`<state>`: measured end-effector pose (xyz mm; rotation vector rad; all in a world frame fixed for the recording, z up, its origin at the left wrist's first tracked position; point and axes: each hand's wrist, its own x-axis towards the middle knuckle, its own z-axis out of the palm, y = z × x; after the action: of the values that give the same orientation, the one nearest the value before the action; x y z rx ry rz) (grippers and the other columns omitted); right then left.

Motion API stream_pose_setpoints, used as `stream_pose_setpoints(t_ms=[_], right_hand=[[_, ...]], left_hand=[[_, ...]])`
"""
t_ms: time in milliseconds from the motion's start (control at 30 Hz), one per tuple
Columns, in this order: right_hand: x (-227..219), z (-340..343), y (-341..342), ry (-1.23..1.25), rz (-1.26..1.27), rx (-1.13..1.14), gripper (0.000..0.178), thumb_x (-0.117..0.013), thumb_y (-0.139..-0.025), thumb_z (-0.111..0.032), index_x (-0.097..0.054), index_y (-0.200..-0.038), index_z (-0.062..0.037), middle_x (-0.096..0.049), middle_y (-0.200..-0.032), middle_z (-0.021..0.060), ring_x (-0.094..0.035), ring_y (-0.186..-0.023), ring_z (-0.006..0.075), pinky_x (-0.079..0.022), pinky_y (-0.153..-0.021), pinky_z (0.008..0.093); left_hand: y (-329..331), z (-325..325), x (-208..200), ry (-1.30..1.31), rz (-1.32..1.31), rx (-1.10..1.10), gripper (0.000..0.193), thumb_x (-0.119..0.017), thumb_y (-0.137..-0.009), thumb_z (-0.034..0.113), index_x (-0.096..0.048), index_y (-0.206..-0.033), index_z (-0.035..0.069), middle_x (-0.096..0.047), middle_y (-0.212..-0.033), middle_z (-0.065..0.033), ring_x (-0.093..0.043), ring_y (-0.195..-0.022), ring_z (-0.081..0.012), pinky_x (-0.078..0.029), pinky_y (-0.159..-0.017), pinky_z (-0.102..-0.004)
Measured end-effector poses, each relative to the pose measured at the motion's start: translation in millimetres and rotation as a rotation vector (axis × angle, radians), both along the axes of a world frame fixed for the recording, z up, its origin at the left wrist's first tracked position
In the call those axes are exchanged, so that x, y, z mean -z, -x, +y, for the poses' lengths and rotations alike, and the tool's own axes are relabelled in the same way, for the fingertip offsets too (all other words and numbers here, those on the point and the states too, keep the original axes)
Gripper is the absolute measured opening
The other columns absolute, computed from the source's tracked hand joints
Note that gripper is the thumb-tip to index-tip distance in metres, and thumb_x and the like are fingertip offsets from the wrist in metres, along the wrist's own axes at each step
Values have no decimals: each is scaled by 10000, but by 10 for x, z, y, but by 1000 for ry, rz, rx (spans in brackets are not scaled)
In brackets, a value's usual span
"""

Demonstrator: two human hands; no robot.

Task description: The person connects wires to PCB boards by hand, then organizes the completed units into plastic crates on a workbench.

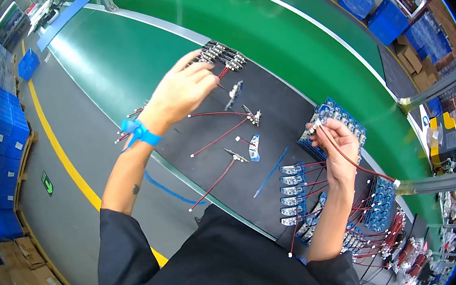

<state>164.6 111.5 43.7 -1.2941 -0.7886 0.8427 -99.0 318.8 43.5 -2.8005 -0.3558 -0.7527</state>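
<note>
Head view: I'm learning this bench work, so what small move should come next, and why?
Probably draw one of the dark circuit boards away with the left hand, since it reaches right to their cluster while the right hand holds a red cable.

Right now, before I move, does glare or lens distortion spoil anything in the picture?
Some: in the head view, white glare washes the upper-left end of the green table; in the same head view, the fisheye bows the yellow floor line and the corners go black; also in the head view, the red wires at lower right are too crowded to trace singly.
</note>
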Motion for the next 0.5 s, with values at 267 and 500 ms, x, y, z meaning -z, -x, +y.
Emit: stream_pose_setpoints(t_ms=[267, 500], right_hand=[[0, 399, 110, 12, -13, -39, 153, -646, -836, -23, -626, -981, 21, -665, -829, 80, -630, -732, 131, -496, -609, 230], [358, 1376, 161, 9, -761, -107, 176, -670, -765, -116, -667, -871, 24, -668, -776, 143, -645, -676, 184, -500, -634, 298]], left_hand=[[115, -292, -107, 358, -535, -179, 73, -623, -809, -44, -586, -866, -17, -580, -745, -84, -558, -571, -133, -452, -497, -241], [2, -215, 553, 542, -626, -555, 123, -645, -836, 126, -616, -856, 8, -623, -712, -116, -622, -618, -190, -478, -567, -297]])
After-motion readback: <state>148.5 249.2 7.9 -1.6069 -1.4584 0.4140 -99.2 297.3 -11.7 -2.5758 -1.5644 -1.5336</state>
